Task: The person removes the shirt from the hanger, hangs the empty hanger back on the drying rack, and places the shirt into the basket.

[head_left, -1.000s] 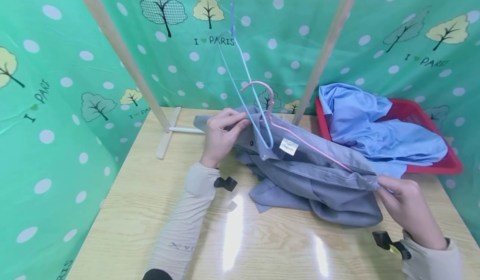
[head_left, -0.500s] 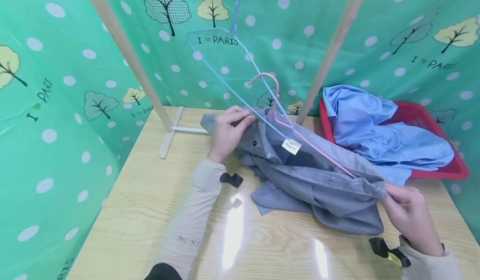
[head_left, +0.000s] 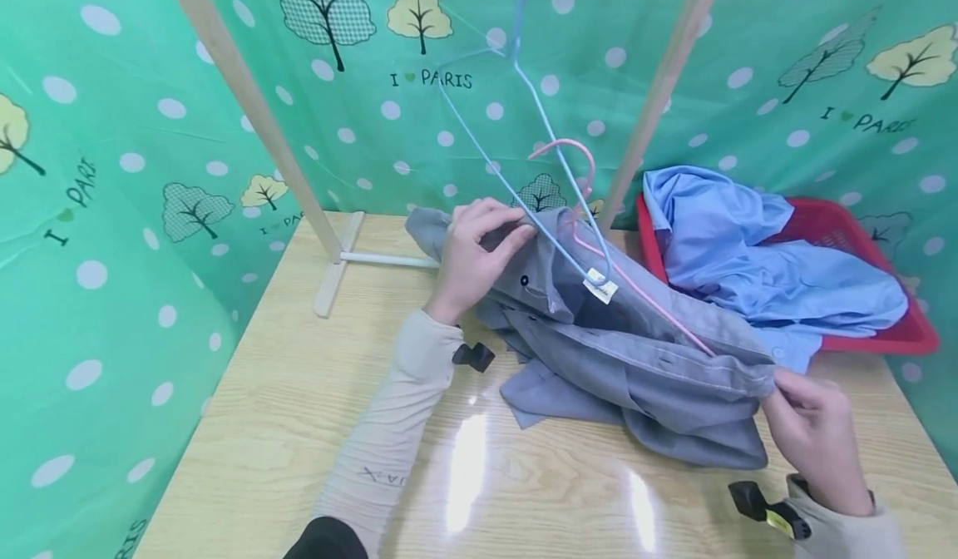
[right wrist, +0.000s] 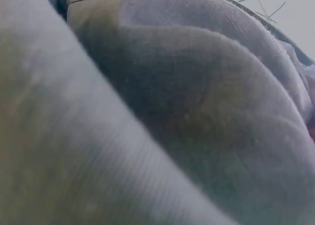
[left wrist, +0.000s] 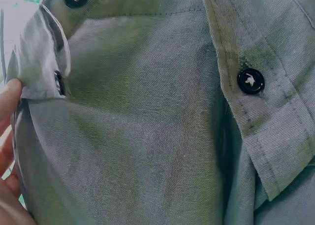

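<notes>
A grey shirt (head_left: 569,334) with a white neck label (head_left: 600,286) is held up over the table between both hands. A pink hanger (head_left: 659,305) lies partly inside it, its hook standing above the collar. My left hand (head_left: 471,255) pinches the shirt's upper left part between thumb and fingers. Its fingertips (left wrist: 12,93) show at the edge of the left wrist view, beside cloth with a black button (left wrist: 251,81). My right hand (head_left: 816,426) grips the shirt's right end, where the hanger's arm disappears into the cloth. Grey cloth (right wrist: 197,87) fills most of the right wrist view.
A blue hanger (head_left: 540,110) hangs in front of the shirt and overlaps the pink one. Wooden posts (head_left: 247,93) of a rack rise behind. At the right, a red basket (head_left: 916,330) holds blue cloth (head_left: 718,243). Green patterned curtain surrounds the table (head_left: 299,426).
My left hand and the shirt's left part have moved right. The pink hook has shifted right too, and the blue hanger has swung rightward. My right hand has moved slightly right and down, still gripping.
</notes>
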`<state>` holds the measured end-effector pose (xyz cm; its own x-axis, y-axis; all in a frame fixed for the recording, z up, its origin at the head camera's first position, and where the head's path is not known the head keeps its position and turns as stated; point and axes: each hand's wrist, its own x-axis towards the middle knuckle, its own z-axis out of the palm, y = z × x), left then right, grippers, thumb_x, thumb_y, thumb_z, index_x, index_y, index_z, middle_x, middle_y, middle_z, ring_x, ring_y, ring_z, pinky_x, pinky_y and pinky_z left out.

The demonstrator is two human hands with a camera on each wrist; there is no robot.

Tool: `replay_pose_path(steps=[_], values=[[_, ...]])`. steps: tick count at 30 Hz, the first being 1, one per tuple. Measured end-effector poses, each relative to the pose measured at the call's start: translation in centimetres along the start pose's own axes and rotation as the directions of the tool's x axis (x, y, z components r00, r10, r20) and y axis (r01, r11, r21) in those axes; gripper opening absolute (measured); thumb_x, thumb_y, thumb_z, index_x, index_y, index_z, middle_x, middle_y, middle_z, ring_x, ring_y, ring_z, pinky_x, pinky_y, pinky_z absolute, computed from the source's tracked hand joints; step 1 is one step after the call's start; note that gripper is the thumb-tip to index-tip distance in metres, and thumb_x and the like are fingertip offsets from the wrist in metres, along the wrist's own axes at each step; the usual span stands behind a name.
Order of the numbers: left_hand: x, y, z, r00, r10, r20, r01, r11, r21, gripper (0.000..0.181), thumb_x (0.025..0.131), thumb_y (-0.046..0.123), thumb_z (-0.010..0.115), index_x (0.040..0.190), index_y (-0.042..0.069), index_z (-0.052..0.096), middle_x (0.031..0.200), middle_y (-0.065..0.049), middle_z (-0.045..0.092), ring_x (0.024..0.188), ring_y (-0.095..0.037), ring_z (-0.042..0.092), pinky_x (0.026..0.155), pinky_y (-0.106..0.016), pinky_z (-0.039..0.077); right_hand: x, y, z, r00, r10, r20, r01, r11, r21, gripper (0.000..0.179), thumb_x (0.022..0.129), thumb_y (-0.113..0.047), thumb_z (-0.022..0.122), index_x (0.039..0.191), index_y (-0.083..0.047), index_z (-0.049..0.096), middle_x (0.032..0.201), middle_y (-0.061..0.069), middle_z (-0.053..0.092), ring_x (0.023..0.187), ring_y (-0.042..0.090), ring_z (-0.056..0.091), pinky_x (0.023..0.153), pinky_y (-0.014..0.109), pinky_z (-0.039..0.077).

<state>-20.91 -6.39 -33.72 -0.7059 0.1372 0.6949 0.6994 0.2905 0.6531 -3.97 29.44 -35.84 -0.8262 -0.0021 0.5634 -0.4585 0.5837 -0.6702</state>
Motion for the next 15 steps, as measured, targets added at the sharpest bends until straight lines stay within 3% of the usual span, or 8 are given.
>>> replay_pose_path(steps=[3,8,15], values=[[-0.3,0.1,0.1,0.999,-0.029,0.026,0.03,0.999,-0.018,0.028,0.079,0.019,0.084,0.103,0.006,0.075,0.095,-0.003,0.069,0.092,-0.015,0.06,0.095,-0.034,0.033,0.2,0.2,0.1,1.0,-0.013,-0.025,0.014,1.0,0.023,0.033,0.084,0.021,0.054,0.063,-0.003,0.059,0.052,-0.011,0.037,0.046,-0.002,0.029,0.039,0.015,0.019],[-0.8,-0.1,0.2,0.997,-0.07,0.039,0.073,0.996,-0.06,0.028,0.075,0.016,0.086,0.099,0.006,0.077,0.091,-0.004,0.066,0.086,-0.015,0.058,0.089,-0.03,0.032,0.3,0.2,0.1,0.999,-0.019,-0.039,0.022,0.997,0.075,0.02,0.083,0.023,0.056,0.082,0.009,0.071,0.065,-0.016,0.056,0.052,-0.003,0.039,0.044,0.013,0.03],[-1.1,-0.6,0.7,0.995,-0.07,-0.067,0.065,0.995,-0.07,0.021,0.08,0.013,0.081,0.096,0.001,0.074,0.088,-0.008,0.065,0.084,-0.02,0.055,0.083,-0.029,0.034,0.5,-0.6,0.2,0.997,-0.068,-0.025,0.07,0.996,0.058,0.017,0.084,0.021,0.058,0.083,0.01,0.071,0.072,-0.017,0.06,0.058,-0.006,0.044,0.054,0.007,0.036]])
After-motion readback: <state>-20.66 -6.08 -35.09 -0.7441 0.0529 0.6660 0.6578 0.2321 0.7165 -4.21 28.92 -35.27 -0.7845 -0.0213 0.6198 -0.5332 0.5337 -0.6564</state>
